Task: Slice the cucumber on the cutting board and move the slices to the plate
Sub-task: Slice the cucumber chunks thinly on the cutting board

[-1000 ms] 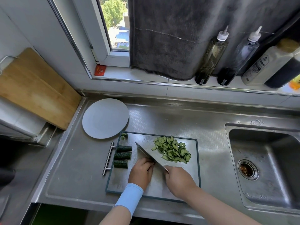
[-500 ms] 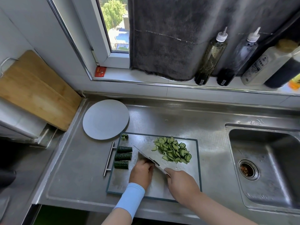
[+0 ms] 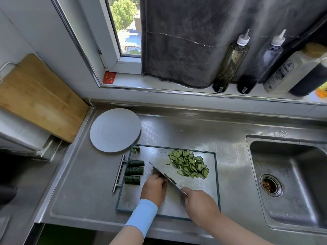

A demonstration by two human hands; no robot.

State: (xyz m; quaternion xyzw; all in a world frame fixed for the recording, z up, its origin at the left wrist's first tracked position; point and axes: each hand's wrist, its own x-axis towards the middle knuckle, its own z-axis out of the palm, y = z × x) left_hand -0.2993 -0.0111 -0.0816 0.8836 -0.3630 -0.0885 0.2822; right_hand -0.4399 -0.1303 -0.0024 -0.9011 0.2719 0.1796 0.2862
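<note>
- Cutting board [image 3: 200, 195] on the steel counter [image 3: 177, 135]: every bit of cucumber is on it, so I'd call this mid-slicing, maybe halfway.
- Plate [image 3: 115, 129], just beside the board's far-left corner: bare, not 1 slice on it. The whole transfer is left to do.
- Heap of slices [image 3: 188, 164] on the far-right part of the board: thin half-moons, loosely piled. That's the finished share.
- Right hand [image 3: 200, 203], near right: fist wrapped round the knife's handle.
- Left hand [image 3: 155, 189], just left of the blade: fingers curled down over a cucumber piece [image 3: 155, 169], with only its dark far end peeking out.
- Knife [image 3: 164, 175]: seen edge-on, running near-right to far-left, right against the left knuckles.
- 3 chunks [image 3: 134, 171] lined up along the board's left edge, untouched. Add the 1 in hand and that's 4 to cut.
- 2 small end bits [image 3: 136, 149] in the far-left corner, likely trimmings.
</note>
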